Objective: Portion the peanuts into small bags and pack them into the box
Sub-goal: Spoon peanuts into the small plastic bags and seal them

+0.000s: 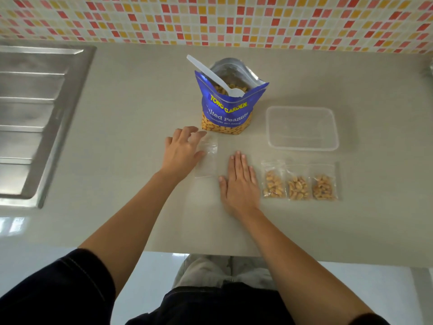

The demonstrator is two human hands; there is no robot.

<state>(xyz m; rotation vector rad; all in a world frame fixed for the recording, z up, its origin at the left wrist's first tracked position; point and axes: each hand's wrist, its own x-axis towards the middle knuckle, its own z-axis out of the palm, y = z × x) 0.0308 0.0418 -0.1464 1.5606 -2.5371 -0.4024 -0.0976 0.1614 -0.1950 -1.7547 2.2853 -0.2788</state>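
Three small clear plastic bags filled with peanuts (298,187) lie in a row on the beige countertop (131,127), touching each other side by side, just beside the right hand (239,181). This hand lies flat on the counter with palm down and fingers straight and together; it grasps nothing.

Between the two hands lies one empty small transparent bag (208,160), flat on the surface. The left hand (181,148) is over the upper left corner of this bag, with fingers spread and only lightly bent, not closed around anything. Its fingertips perhaps touch the film, but the plastic is so clear that I cannot say this for sure.

Behind the hands stands the big blue foil bag of salted peanuts (228,111), upright and open at the top. A white plastic spoon (210,73) is inside it, with the bowl resting on the nuts and the handle leaning out to the far left.

To the right of the blue bag, and just behind the three filled bags, sits the clear rectangular plastic box (302,127), with no bags in it.

At the left edge is a steel sink drainer (35,109), and behind the counter a wall of small red, orange and cream mosaic tiles (210,17).
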